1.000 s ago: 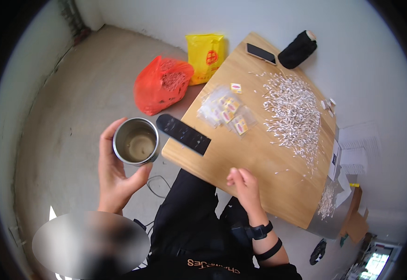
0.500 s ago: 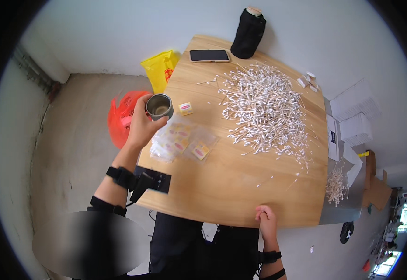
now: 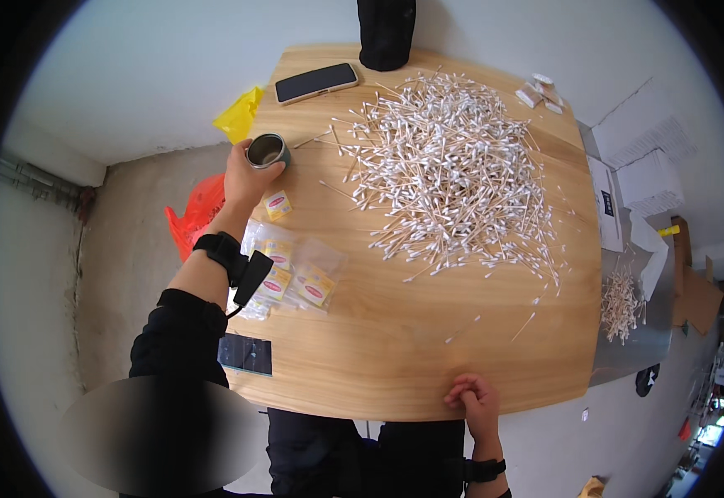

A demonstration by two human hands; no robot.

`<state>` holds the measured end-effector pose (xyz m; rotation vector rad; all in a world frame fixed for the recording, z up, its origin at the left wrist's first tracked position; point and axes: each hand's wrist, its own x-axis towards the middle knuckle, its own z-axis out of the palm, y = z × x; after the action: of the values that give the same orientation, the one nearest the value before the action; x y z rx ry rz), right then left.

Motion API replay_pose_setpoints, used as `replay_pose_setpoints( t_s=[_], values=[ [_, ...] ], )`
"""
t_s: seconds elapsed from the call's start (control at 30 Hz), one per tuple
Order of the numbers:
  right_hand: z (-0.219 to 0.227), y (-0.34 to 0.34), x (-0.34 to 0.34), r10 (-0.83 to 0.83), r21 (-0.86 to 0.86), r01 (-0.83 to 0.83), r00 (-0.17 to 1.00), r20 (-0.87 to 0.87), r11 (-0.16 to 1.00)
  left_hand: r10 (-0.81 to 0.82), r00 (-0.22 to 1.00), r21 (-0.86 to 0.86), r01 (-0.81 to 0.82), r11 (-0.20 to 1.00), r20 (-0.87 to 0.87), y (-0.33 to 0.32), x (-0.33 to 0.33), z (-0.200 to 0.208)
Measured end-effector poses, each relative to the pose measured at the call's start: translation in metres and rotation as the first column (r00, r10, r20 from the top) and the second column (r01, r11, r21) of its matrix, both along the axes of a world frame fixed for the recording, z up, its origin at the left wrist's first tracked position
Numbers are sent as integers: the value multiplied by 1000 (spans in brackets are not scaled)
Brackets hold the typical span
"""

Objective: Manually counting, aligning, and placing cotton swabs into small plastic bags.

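My left hand [image 3: 246, 178] is wrapped round a small round metal cup [image 3: 267, 153] at the table's left edge. Its open top faces up, and nothing can be made out inside. Resting at the table's front edge, my right hand [image 3: 475, 402] is empty, its fingers loosely bent and a little apart. A small yellow-and-white packet [image 3: 278, 205] lies just below the cup. Nearer to me are clear plastic bags [image 3: 305, 292] with similar packets. A large heap of white-tipped cotton swabs [image 3: 461, 178] covers the middle and right of the wooden table [image 3: 378, 349].
A phone [image 3: 317, 83] and a black-covered bottle [image 3: 387, 35] stand at the back. Small white boxes [image 3: 539, 91] are at the far right. More swabs [image 3: 621, 307] lie on a grey surface beside the table. Red [image 3: 198, 217] and yellow bags [image 3: 240, 116] hang on the left.
The view has shifted. My left hand has carried the cup farther back along the table's left edge, beyond the single packet. My right hand stays at the front edge, its fingers slightly looser.
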<state>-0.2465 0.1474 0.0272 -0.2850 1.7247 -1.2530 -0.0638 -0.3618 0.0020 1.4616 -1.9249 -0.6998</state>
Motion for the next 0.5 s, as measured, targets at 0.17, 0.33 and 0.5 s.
replay_pose_setpoints(
  t_s=[0.17,0.33,0.5],
  values=[
    [5,-9,5,-16,-23,16,1000,15,1000,90,990,-263,-58,963,113,17,9,13],
    [0,6,-1,-36,13,36,998,-53,999,-334,717,83,478,875,-612,170,-5,134],
    [6,-7,6,66,66,-57,987,-150,996,-423,-269,-437,819,372,-865,296,9,229]
  ],
)
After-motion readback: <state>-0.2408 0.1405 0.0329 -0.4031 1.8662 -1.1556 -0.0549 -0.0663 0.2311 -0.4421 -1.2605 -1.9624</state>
